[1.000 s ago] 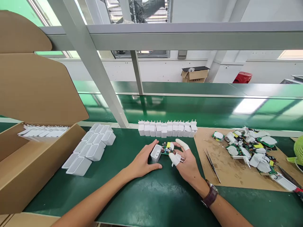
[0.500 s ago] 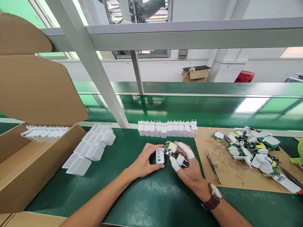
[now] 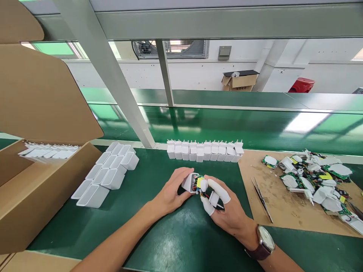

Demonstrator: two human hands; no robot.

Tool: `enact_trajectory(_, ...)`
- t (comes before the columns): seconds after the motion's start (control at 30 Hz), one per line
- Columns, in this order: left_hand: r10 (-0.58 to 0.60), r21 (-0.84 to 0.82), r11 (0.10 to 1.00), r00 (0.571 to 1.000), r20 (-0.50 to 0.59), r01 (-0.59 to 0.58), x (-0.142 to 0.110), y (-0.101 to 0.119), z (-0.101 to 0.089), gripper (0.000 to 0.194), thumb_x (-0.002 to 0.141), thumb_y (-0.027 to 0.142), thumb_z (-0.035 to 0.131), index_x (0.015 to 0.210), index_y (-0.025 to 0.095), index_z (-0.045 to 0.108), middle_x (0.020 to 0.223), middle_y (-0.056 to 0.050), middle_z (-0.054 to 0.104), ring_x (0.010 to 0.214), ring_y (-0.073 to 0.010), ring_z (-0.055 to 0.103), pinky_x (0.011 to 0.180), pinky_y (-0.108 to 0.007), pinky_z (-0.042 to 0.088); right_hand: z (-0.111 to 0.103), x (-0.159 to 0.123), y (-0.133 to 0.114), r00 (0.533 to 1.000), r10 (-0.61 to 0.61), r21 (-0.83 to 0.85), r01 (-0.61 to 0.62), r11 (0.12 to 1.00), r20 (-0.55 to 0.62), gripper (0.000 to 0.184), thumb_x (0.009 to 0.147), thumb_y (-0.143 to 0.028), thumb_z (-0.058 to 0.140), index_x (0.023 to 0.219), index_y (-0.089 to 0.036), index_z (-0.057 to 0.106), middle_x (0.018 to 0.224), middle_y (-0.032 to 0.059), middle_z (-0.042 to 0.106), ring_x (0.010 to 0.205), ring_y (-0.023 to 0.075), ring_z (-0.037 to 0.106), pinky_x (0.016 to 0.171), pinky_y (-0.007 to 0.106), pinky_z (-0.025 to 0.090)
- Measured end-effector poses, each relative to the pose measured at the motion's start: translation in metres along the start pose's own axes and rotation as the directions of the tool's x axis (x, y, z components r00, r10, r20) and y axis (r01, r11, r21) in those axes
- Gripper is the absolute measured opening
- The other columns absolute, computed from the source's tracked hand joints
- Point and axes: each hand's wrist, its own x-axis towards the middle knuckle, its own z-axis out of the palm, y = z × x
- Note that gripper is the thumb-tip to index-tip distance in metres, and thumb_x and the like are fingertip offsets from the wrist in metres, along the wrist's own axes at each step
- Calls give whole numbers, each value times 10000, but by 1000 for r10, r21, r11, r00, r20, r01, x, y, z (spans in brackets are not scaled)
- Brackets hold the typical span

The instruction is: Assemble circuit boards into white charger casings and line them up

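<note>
Between thumb and fingers, my left hand (image 3: 172, 194) grips a white charger housing (image 3: 187, 183), tilted with its open end toward the right. My right hand (image 3: 227, 211), with white finger cots on thumb and forefinger, holds a charger circuit board (image 3: 200, 184) carrying a yellow-wrapped part and a white pad. A white plug piece (image 3: 214, 198) with prongs hangs by wires from the board, under the right fingers. The board's left end is at the housing's mouth; how far it reaches inside cannot be made out.
Several empty white housings (image 3: 103, 173) stand at left beside an open cardboard box (image 3: 53, 204). A row of white charger pieces (image 3: 204, 151) lines the back edge. At right, tweezers (image 3: 262, 200) and a heap of circuit boards (image 3: 317, 181) lie on a brown board (image 3: 286, 215).
The housing has tilted from showing its slotted end to showing its side, and the circuit board has come up to its opening. The camera view has dipped downward.
</note>
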Motion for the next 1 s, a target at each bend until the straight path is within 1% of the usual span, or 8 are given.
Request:
enact_trajectory(0.17, 25, 18, 1000, 1000, -1, -25, 1, 1, 0, 597, 984, 283, 654, 1520, 297, 392, 1403, -140, 535, 1329, -297, 528, 1096, -517, 517, -2, 2, 0, 999, 3, -9, -3, 1000, 37, 662, 936, -108, 589, 1536, -271, 361, 1370, 142, 646, 1248, 267, 659, 999, 447, 618)
enact_trajectory(0.37, 67, 52, 996, 998, -7, -67, 2, 3, 1, 610, 986, 258, 649, 1531, 296, 378, 1404, -138, 533, 1325, -292, 525, 1100, -515, 513, 0, 0, 1, 998, 51, -38, -49, 998, 41, 635, 930, -124, 577, 1521, -262, 389, 1356, 137, 662, 1203, 272, 687, 976, 444, 631)
enact_trajectory(0.57, 51, 64, 997, 999, 12, -52, 3, 2, 2, 599, 987, 278, 648, 1527, 293, 388, 1402, -143, 537, 1314, -301, 534, 1082, -525, 526, 2, -2, 2, 997, 63, -41, -61, 997, 43, 672, 929, -112, 567, 1546, -283, 364, 1370, 117, 660, 1217, 270, 681, 998, 459, 621)
enact_trajectory(0.7, 49, 55, 997, 999, 18, -50, 3, 4, 1, 595, 978, 288, 666, 1513, 295, 405, 1389, -135, 546, 1311, -293, 534, 1089, -512, 521, 1, -1, 1, 997, 63, -37, -61, 997, 49, 666, 934, -109, 563, 1545, -282, 363, 1375, 119, 657, 1206, 265, 685, 996, 453, 619)
enact_trajectory(0.83, 71, 60, 996, 997, -5, -71, 4, 6, 0, 583, 973, 277, 674, 1498, 286, 420, 1371, -133, 562, 1291, -287, 544, 1082, -509, 522, -1, 0, 0, 996, 69, -48, -66, 997, 50, 639, 942, -125, 565, 1536, -270, 382, 1358, 127, 664, 1193, 271, 688, 969, 443, 628)
enact_trajectory(1.0, 111, 86, 990, 994, -6, -110, 6, 5, 1, 575, 982, 269, 656, 1505, 281, 416, 1360, -144, 580, 1286, -302, 554, 1063, -534, 530, -3, 2, -1, 998, 42, -57, -39, 998, 46, 687, 936, -123, 561, 1567, -280, 340, 1343, 126, 668, 1150, 275, 701, 939, 447, 635)
